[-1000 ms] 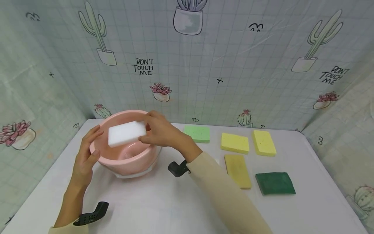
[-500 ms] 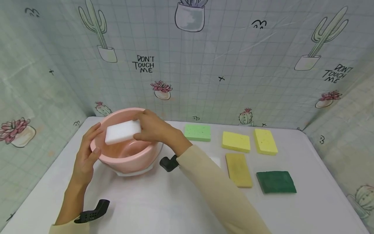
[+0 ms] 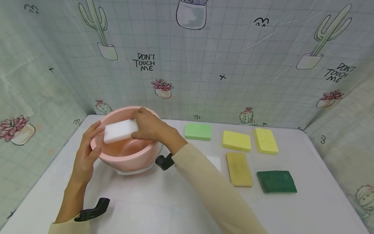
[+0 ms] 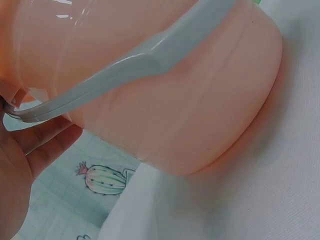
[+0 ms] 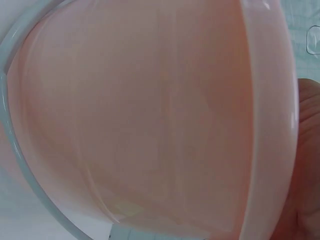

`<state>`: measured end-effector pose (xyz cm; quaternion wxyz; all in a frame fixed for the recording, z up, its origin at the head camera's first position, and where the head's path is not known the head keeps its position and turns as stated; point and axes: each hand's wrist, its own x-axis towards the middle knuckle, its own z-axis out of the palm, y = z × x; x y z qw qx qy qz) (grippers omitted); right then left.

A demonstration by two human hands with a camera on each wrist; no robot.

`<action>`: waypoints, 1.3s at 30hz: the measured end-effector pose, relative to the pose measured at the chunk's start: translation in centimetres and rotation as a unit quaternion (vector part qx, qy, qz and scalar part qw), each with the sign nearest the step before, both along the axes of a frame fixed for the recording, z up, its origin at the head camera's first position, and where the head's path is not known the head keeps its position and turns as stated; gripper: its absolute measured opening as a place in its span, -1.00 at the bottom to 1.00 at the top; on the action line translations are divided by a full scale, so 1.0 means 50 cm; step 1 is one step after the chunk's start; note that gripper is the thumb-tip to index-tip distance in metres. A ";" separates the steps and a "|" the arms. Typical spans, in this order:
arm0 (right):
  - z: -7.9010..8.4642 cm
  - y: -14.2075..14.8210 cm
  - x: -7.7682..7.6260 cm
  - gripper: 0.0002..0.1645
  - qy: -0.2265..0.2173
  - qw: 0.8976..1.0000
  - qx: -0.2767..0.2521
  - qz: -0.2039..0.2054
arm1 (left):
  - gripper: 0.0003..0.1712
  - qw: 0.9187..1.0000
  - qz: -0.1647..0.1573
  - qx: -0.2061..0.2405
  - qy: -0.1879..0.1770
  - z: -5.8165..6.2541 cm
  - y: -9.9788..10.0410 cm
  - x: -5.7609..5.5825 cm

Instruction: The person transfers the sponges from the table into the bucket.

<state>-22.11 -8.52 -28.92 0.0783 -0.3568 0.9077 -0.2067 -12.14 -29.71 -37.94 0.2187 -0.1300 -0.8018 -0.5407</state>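
The left hand (image 3: 84, 161) holds the pink bucket (image 3: 128, 163) at nine o'clock; the right hand (image 3: 149, 126) pinches a white block (image 3: 118, 131) at its open top.

White block (image 3: 118, 131) in right hand (image 3: 149, 126); left hand (image 3: 85, 154) on bucket (image 3: 128, 163).

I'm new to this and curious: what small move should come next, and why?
Probably lower the white block deeper into the pink bucket: the right grip holds it at the bucket's opening, not yet released, while the left grip holds the bucket.
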 end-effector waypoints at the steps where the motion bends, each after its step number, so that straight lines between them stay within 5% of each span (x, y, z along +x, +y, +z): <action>1: 0.000 0.000 -0.001 -0.33 0.000 1.000 0.001 0.003 | -0.41 1.000 -0.002 0.001 0.001 0.000 0.001 0.000; 39: 0.011 0.003 -0.011 -0.30 -0.035 0.997 0.020 0.066 | -0.39 1.000 -0.007 0.002 -0.005 0.008 0.002 0.004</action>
